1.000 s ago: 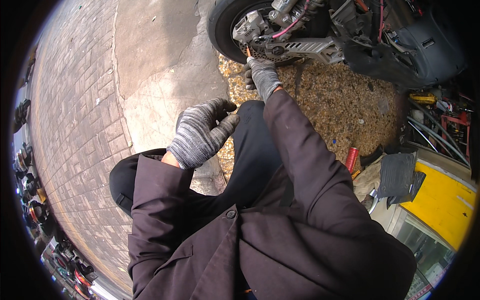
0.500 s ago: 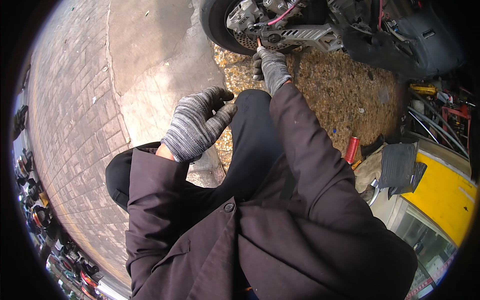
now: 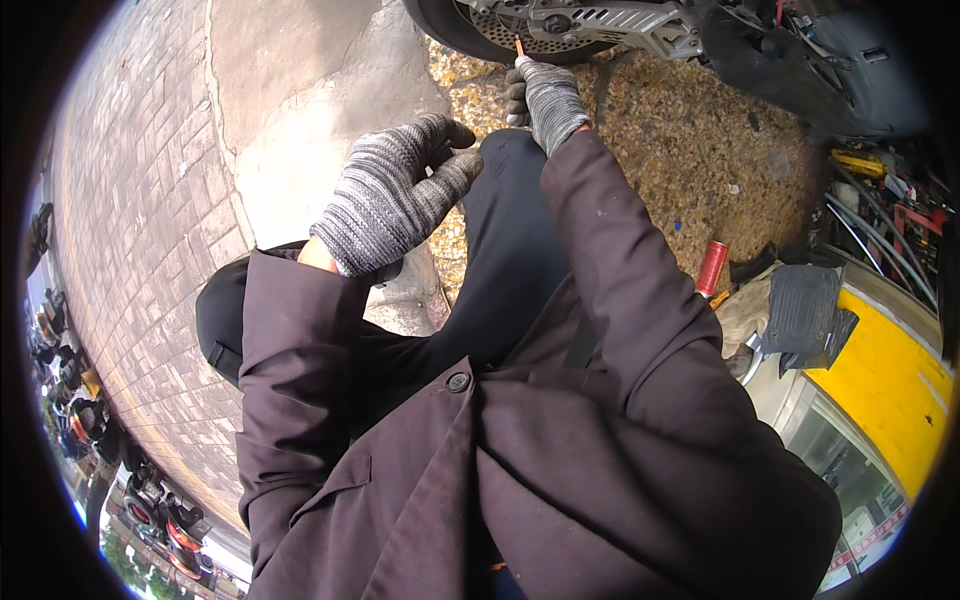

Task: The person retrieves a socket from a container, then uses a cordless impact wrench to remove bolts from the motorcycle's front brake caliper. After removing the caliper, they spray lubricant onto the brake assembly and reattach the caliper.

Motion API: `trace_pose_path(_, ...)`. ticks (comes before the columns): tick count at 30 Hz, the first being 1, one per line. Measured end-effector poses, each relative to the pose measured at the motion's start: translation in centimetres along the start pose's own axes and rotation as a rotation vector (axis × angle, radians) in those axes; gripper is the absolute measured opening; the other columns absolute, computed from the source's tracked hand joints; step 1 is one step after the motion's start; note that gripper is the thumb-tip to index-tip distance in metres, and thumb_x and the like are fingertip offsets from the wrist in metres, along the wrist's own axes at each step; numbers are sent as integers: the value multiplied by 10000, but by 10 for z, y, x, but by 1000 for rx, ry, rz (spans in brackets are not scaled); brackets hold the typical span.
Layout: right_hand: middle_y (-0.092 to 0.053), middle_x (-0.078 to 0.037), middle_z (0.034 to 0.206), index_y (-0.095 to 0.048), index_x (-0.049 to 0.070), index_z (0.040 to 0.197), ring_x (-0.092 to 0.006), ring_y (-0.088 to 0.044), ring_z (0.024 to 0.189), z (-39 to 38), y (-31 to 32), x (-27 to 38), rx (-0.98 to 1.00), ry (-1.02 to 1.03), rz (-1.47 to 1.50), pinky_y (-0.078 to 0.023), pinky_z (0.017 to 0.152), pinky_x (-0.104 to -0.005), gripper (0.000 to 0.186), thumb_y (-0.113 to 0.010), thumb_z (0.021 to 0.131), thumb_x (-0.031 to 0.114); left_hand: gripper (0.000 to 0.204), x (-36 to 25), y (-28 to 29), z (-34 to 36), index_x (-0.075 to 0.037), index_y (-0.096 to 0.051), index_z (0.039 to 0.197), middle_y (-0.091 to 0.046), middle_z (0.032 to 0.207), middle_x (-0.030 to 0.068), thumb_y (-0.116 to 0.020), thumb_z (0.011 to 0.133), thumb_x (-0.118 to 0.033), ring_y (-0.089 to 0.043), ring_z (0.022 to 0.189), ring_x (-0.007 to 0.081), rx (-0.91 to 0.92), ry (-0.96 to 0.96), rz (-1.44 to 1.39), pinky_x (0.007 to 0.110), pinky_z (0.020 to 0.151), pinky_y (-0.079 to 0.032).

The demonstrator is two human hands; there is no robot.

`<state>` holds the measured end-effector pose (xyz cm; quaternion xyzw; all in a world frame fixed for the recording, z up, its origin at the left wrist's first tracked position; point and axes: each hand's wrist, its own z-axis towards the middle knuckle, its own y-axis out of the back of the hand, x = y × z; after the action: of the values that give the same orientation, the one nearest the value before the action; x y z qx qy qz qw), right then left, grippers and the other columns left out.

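Note:
Both hands wear grey knitted gloves with dark fingertips. My right hand [image 3: 551, 105] is closed on a thin orange rod [image 3: 519, 46], whose kind I cannot make out; its end points up at the perforated brake disc [image 3: 545, 42] of a wheel. Whether the rod touches the disc is unclear. The wheel's black tyre [image 3: 447, 27] is cut off by the top edge, beside a grey metal swingarm [image 3: 625, 22]. Over my bent knee hovers my left hand [image 3: 395, 195], its fingers loosely curled, the thumb apart and nothing seen between them.
Dark bodywork [image 3: 790, 75] of the vehicle spans the upper right. On the right stand a red can [image 3: 711, 268], a dark ribbed mat [image 3: 803, 312] on a yellow panel [image 3: 890, 370], and assorted tools [image 3: 885, 215]. Brick paving [image 3: 150, 230] stretches along the left, with parked vehicles at the rim.
The view has tilted, so the wheel sits higher and more of it is cut off. My right hand still holds the rod; my left hand keeps its loose curl.

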<state>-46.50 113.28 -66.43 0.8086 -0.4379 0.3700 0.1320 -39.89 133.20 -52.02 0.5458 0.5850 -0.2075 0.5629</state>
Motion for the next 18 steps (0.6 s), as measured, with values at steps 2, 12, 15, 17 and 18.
trace_pose_path(2, -451, 43, 546, -550, 112, 766, -107, -421, 438, -3, 1, -1, -29, 4, 2, -376, 402, -279, 277, -500, 933, 326, 345, 1, -1, 0, 26, -615, 1069, -674, 885, 186, -632, 857, -246, -656, 778, 257, 15, 8, 45, 348, 709, -511)
trace_pose_path(12, -461, 18, 540, -558, 82, 785, -129, -443, 438, -19, 6, 12, -11, 42, 48, -403, 410, -296, 278, -519, 923, 320, 315, -17, 4, 3, 9, -580, 1139, -662, 1032, 142, -590, 908, -205, -616, 951, 181, 166, 122, 142, 324, 828, -480)
trace_pose_path(15, -454, 17, 536, -541, 81, 767, -132, -430, 415, -13, 10, 12, -40, 52, 50, -387, 386, -301, 278, -517, 929, 306, 319, -19, 5, 4, 3, -587, 1126, -664, 1006, 149, -587, 909, -231, -624, 924, 188, 140, 58, 206, 319, 802, -485)
trace_pose_path(17, -451, 13, 534, -538, 78, 767, -135, -428, 406, -6, 11, 12, -46, 151, 41, -372, 372, -300, 270, -521, 930, 293, 318, -16, 2, 4, 4, -594, 1105, -670, 960, 155, -588, 906, -244, -638, 876, 199, 140, 98, 109, 319, 767, -497)
trace_pose_path(18, -462, 14, 536, -543, 79, 755, -120, -425, 397, -6, 13, 12, -76, 171, 88, -351, 357, -284, 254, -518, 932, 259, 306, -14, 3, 5, 6, -598, 1085, -671, 905, 162, -597, 894, -232, -648, 826, 202, 109, 6, 191, 326, 738, -506)
